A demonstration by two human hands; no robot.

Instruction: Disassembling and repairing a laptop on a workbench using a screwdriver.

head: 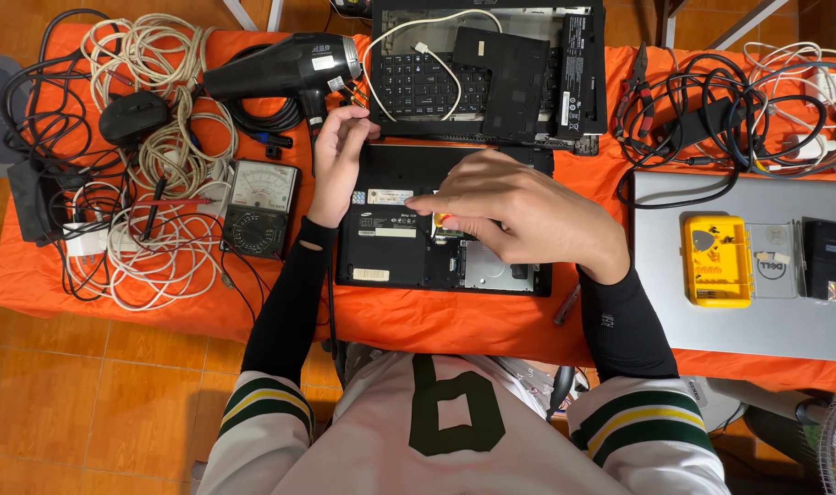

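We have the small black laptop (pixel 441 220) lying underside up on the orange-covered bench (pixel 418 316), its bay uncovered so the parts inside can be reached. Our right hand (pixel 519 215) pinches a small red-and-yellow tool (pixel 443 221) over that bay. Our left hand (pixel 337 156), fingers curled, rests at the laptop's far left corner, likely steadying it; whether it grips anything we cannot tell. An analog multimeter (pixel 260 208) sits just left.

Matt black plastic laptop base (pixel 390 247); orange cloth (pixel 418 321)
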